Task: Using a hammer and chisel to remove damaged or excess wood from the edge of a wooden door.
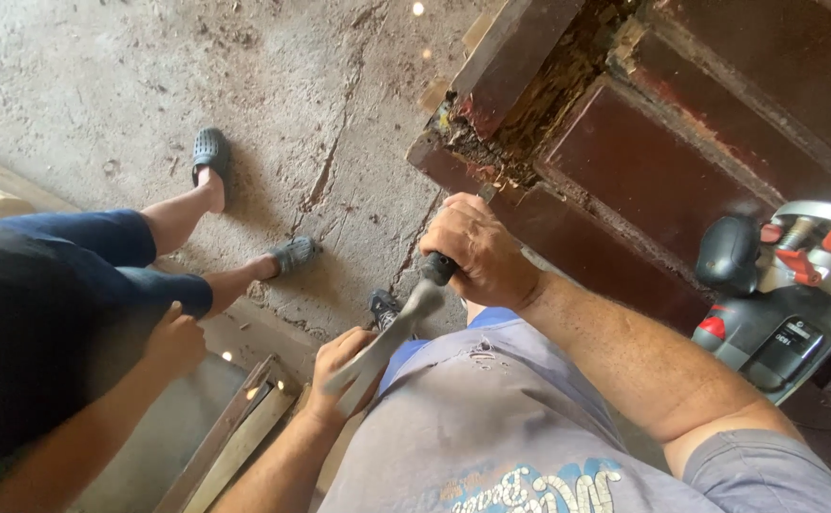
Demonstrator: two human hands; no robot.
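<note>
- Right hand (477, 252) grips the chisel (446, 261) tight; its tip sits at the door's (643, 161) rotted joint (520, 123).
- Left hand (339, 370) wraps the hammer (382, 347); best strike squarely, lightly.
- Router (781, 294) lies near: swing clear.

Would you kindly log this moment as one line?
right hand: grips chisel at door | left hand: holds hammer

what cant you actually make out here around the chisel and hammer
Head view only:
- Chisel: the blade is hidden behind the right hand, so where its tip meets the dark red wooden door cannot be told.
- Hammer: motion-blurred; its head shape is unclear, and the left hand covers the grip.
- Power router: cut off by the right edge.
- Second person: cut off by the left edge.
</note>
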